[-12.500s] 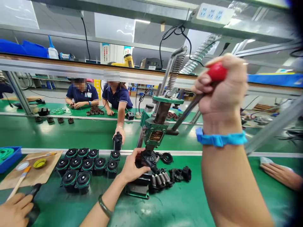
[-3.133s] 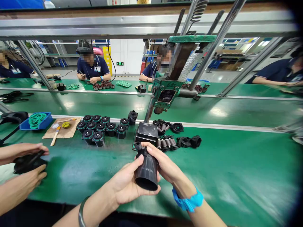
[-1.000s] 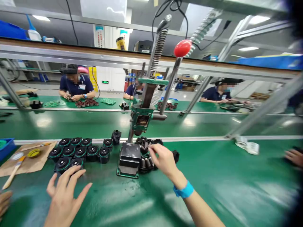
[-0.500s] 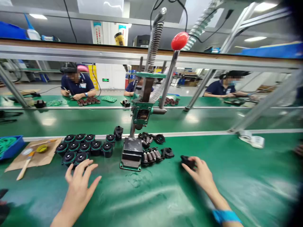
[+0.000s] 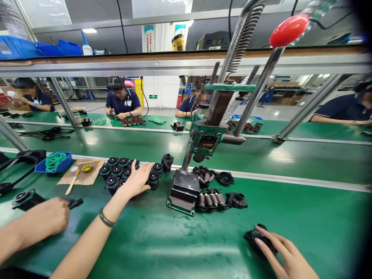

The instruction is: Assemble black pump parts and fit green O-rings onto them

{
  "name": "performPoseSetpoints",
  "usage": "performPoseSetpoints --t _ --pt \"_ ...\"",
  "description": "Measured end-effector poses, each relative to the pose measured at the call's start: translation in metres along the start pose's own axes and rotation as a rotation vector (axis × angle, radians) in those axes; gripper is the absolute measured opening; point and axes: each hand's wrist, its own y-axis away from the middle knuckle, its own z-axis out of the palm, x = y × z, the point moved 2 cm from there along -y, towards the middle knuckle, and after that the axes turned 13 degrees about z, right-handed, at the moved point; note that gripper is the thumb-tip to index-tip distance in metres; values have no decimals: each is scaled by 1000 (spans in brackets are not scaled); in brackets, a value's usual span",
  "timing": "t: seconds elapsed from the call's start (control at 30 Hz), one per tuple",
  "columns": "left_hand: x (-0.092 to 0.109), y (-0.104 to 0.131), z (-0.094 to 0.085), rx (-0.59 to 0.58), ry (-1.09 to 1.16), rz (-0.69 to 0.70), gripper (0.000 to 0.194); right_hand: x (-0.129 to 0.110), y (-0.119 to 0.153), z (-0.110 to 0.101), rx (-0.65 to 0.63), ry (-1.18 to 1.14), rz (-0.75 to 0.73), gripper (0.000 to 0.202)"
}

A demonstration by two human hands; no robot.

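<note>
My left hand (image 5: pixel 135 179) reaches over the group of black round motor housings (image 5: pixel 112 181) with green rings, left of the press. Its fingers are spread, the fingertips close to the housings at the group's right side; whether they touch is unclear. At the lower right my right hand (image 5: pixel 283 248) has its thumb and fingers around a black plastic cover (image 5: pixel 252 237), low over the green mat; the hand hides part of it. Between the hands stands a hand press with a black base block (image 5: pixel 186 182) and a red-knobbed lever (image 5: pixel 290 31).
Right of the press lie grey-brown cylindrical parts (image 5: pixel 210 200), a black cover (image 5: pixel 237 200) and a round black part (image 5: pixel 226 178). A co-worker's hand (image 5: pixel 54 215) holds a black part at far left. Behind it are a blue tray (image 5: pixel 66 162) of green rings and a brush (image 5: pixel 72 183) on cardboard.
The view has turned left. My left hand has moved forward over the housings. My right hand, still on the black cover, now appears lower. The co-worker's hand has come into view at left.
</note>
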Motion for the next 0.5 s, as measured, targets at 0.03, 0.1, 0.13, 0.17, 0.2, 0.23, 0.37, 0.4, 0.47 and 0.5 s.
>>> performPoseSetpoints --t 0.03,0.1,0.13,0.17,0.2,0.23,0.37,0.4,0.47,0.5 --pt "-1 -2 1 -7 13 11 94 -1 -1 2 -5 4 -41 49" --pt "-2 -4 3 -10 37 20 99 -3 -1 6 -7 16 -108 46" --pt "-2 -4 4 -6 44 19 100 -3 -1 7 0 24 -125 45" --pt "-1 -4 5 0 48 14 101 -4 1 7 13 32 -126 45" --pt "-1 -3 6 6 49 8 102 -3 2 8 25 37 -112 45" --pt "0 -2 7 10 50 3 103 -3 4 7 34 40 -91 45" --pt "1 1 11 29 58 -14 99 -3 11 5 16 31 -16 43" --pt "1 1 12 35 58 -22 98 -3 12 5 12 29 -9 43" --pt "1 1 13 47 59 -38 97 -4 13 3 13 19 -5 44" --pt "1 1 13 52 62 -44 96 -4 14 2 17 9 -5 44"
